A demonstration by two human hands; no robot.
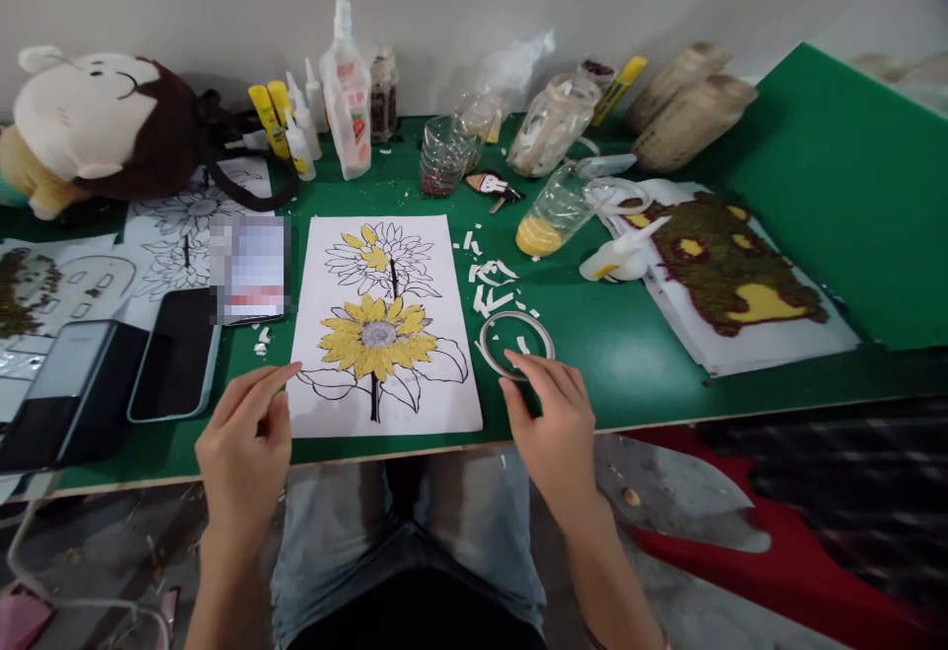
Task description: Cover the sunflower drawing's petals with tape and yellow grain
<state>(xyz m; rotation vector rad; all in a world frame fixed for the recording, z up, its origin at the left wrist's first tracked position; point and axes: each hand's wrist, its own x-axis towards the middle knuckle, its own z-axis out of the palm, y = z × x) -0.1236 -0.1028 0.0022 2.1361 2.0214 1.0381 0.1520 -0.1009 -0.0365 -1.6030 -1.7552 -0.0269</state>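
Note:
A white sheet (pixel 448 284) with two outlined sunflowers lies flat on the green table. Yellow material fills the petals of the lower sunflower (pixel 348 336), around a grey centre; only a few upper petals are yellow. My left hand (pixel 248 433) is at the sheet's lower left edge, fingers stretched out and thumb apart, holding nothing. To the right of the sheet, my right hand (pixel 554 423) hovers with thumb and fingers apart. Its fingertips overlap the near rim of a pale ring (pixel 549 334); whether they touch it, I cannot tell. White paper scraps (pixel 489 280) lie beyond the ring.
A tipped plastic cup (pixel 552 210) holds yellow grains. Beside it lies a white glue bottle (pixel 614 263), near a finished brown-and-yellow picture (pixel 741 265). Phones (pixel 176 354), a dark box (pixel 74 393) and a plush toy (pixel 96 121) occupy the left. Bottles (pixel 347 102) and jars (pixel 555 121) line the back.

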